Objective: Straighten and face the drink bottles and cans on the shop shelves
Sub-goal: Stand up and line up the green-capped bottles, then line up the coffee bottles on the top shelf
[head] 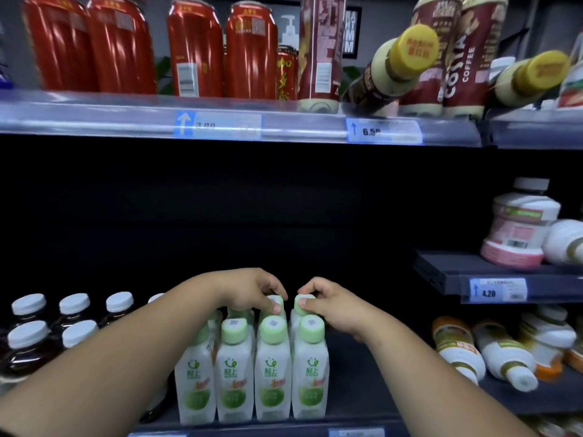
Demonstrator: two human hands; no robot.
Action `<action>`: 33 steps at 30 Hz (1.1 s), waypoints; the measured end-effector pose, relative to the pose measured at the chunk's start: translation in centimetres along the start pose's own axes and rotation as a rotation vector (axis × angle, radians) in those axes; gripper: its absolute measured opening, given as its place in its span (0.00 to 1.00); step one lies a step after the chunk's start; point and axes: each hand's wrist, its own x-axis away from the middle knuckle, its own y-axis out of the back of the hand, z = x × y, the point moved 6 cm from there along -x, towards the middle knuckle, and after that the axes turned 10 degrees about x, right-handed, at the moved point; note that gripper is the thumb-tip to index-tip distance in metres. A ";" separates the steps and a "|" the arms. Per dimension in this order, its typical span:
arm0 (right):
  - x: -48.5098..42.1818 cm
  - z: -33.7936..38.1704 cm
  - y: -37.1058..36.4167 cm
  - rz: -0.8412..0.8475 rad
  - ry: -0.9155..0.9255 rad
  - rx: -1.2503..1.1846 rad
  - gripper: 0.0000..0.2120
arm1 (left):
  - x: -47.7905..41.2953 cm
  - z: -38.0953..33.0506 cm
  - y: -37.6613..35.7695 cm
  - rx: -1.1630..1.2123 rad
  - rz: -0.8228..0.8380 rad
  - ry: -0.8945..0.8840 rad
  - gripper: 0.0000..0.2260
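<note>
A group of white plastic bottles with pale green screw caps (272,370) is stood upright at the front of the dark lower shelf (353,398), approx. centre, labels faced outward. Two back-row caps are gripped from above: the left cap (275,301) is held by the curled fingers of the left hand (252,290), and the right cap (303,301) is pinched betw. thumb & fingers of the right hand (331,305). Dark bottles w/ white lids (28,339) are seen further left (all upright); white bottles w/ orange caps (457,348) are tilted over at right
</note>
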 end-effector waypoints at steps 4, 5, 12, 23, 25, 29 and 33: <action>0.6 1.7 2.5 -0.132 0.094 0.067 0.15 | 1.5 -2.5 2.1 -0.048 -0.177 -0.084 0.19; 1.0 2.5 3.5 -0.193 0.130 0.030 0.16 | 2.0 -3.5 2.6 -0.051 -0.219 -0.123 0.18; 7.5 10.4 7.3 -0.246 0.478 0.061 0.15 | 7.4 -13.0 4.0 -0.040 -0.428 -0.462 0.09; 17.4 17.1 17.6 -0.543 0.768 0.030 0.16 | 16.0 -26.1 6.0 -0.130 -0.785 -0.759 0.14; 18.7 17.8 20.0 -0.621 0.798 -0.005 0.14 | 16.2 -28.1 6.6 -0.094 -0.836 -0.770 0.18; 20.4 18.6 23.5 -0.745 0.819 0.002 0.14 | 15.3 -30.7 7.9 -0.019 -0.968 -0.762 0.28; 21.4 18.0 25.8 -0.859 0.818 -0.012 0.16 | 14.2 -32.3 8.2 0.013 -1.076 -0.788 0.27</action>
